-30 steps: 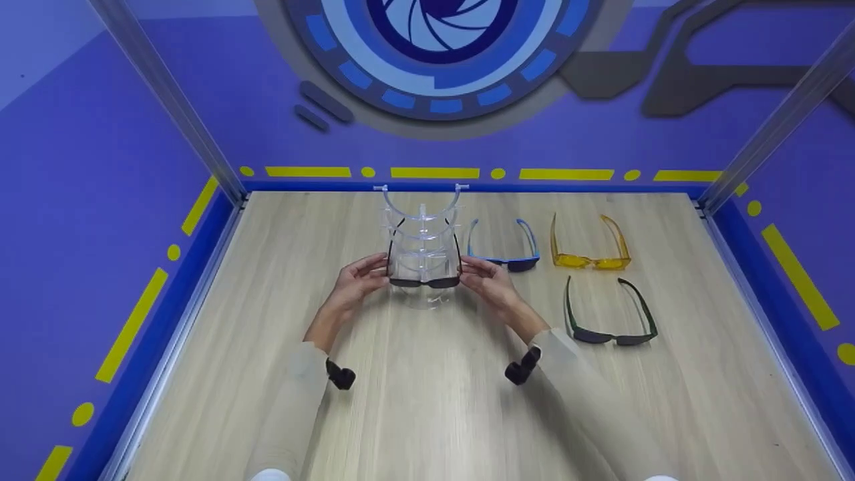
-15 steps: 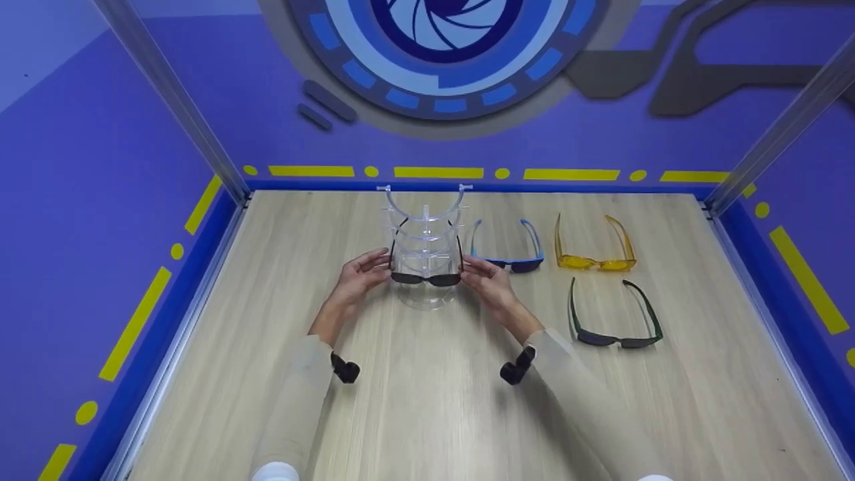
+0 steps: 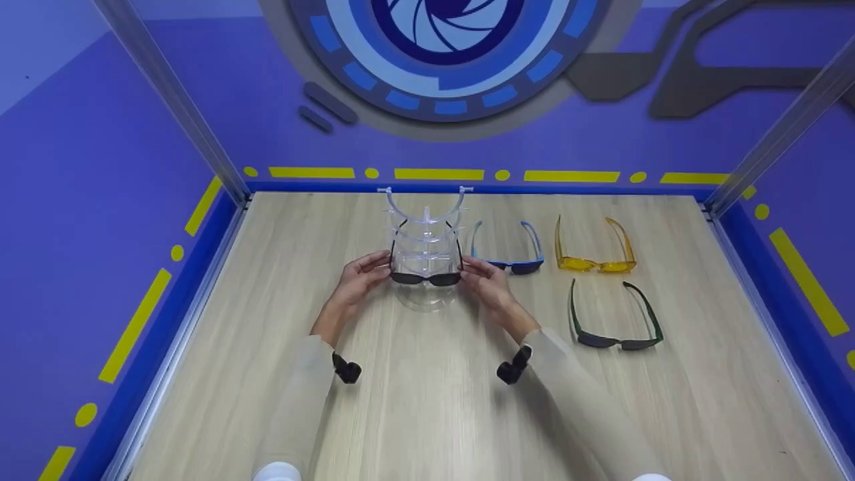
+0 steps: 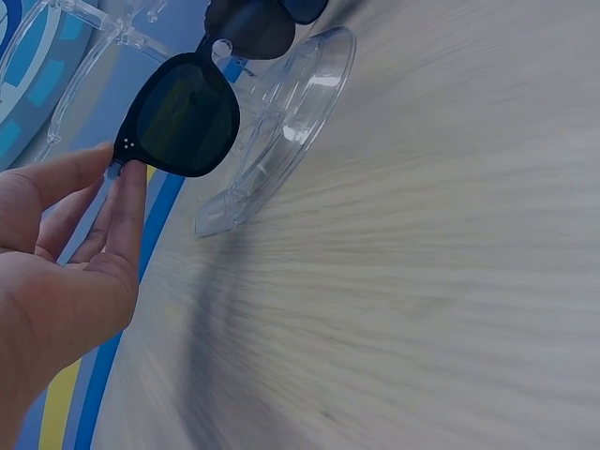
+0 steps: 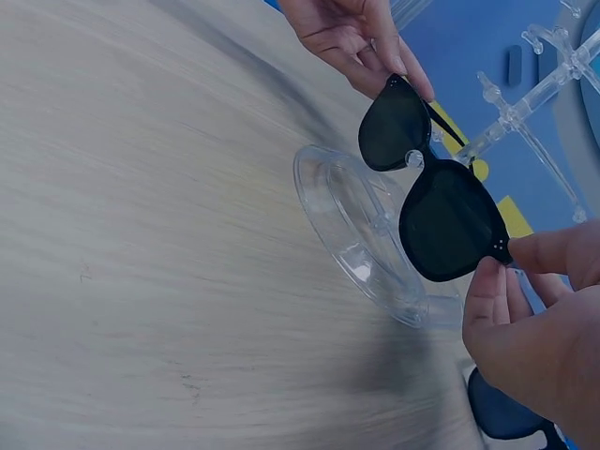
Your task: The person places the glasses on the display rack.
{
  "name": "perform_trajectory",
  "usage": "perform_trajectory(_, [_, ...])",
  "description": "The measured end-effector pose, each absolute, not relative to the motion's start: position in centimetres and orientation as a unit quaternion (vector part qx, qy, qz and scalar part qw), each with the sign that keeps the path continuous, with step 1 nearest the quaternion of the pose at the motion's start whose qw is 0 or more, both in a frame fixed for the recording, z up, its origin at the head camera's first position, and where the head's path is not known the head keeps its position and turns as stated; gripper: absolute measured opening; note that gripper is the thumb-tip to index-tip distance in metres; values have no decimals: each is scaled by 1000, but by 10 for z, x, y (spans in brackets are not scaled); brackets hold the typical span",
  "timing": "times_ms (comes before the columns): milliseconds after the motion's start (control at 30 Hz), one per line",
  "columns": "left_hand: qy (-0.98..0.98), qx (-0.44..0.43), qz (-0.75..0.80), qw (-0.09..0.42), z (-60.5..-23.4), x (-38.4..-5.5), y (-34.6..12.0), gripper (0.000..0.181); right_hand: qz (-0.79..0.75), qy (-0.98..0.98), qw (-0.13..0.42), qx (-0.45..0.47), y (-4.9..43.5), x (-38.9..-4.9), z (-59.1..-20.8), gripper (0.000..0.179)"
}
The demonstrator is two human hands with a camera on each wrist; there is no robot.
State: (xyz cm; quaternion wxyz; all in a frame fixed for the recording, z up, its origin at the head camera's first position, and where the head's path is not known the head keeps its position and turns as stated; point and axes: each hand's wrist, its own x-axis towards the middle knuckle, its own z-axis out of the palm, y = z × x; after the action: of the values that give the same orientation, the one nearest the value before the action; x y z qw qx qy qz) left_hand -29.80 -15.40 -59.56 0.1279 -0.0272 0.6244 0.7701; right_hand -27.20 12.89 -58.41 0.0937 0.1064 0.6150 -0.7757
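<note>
When the head view was examined, the black sunglasses (image 3: 425, 278) were at the front of the clear display stand (image 3: 427, 239), lenses towards the person, temples running back along either side of it. Against the earlier head pictures, the frame front had shifted slightly up the view, away from the stand's round base, and the lenses showed a little more fully; over the last half second hardly any movement was found. That small shift was judged to mean that the work had reached fine placing, with the frame roughly level but not yet released.

The left hand (image 3: 352, 284) pinched one front corner of the frame at the hinge, its fingertips meeting it from two sides; the right hand (image 3: 491, 284) pinched the opposite corner in like fashion. In the right wrist view a clear peg (image 5: 414, 159) showed in the nose gap below the bridge. Whether it bore any of the frame's weight could not be determined.

On the wood-grain tabletop (image 3: 427, 414), right of the stand, lay the blue-framed sunglasses (image 3: 526, 267), nearest the right hand, the yellow glasses (image 3: 594, 266) beyond them, and the dark green sunglasses (image 3: 618, 343) closer to the person. No displacement of these three was noted.
</note>
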Motion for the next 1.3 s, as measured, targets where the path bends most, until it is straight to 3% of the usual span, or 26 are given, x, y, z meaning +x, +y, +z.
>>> perform_trajectory(1033, [623,-54,770,128,-594,-296,-151,45,-765,630,96,99,131,-267,-585,46])
perform_trajectory(1300, [628,-56,765,129,-594,-289,-160,43,-776,612,121,92,142,-260,-581,49])
